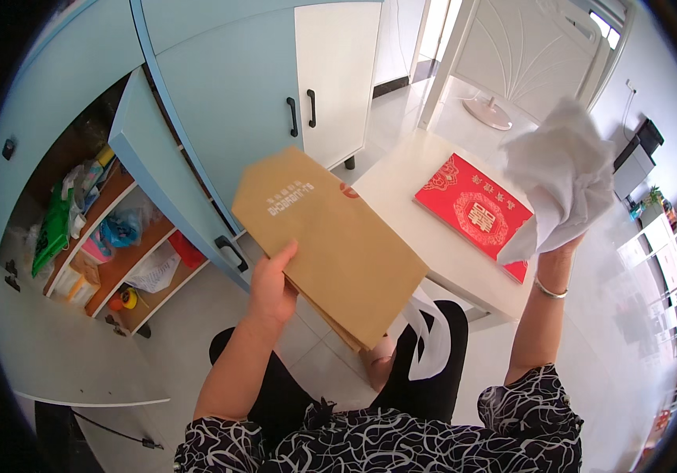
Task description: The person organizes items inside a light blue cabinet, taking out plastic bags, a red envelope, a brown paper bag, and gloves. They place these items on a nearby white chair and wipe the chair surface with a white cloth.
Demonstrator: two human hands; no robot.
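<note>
My left hand [273,290] grips a brown kraft-paper document bag [338,248] by its near left edge, thumb on top. The bag bears white printing and a round reddish mark, and its layers part slightly at the lower end. A white strap [433,346] hangs down from behind it over my right knee; where it is fastened is hidden. Raised at the right, my right hand [560,254] holds a crumpled white cloth [563,177] that covers most of the fingers. Between the two, a red booklet [474,213] with gold ornament lies on a white bench [397,171].
On the left, a pale blue cabinet door [167,159] stands ajar, showing shelves [128,248] of bags and small items. A closed cabinet [226,77] rises ahead. Beyond the bench is a white panel [516,53] with a round pink base [487,112] near it.
</note>
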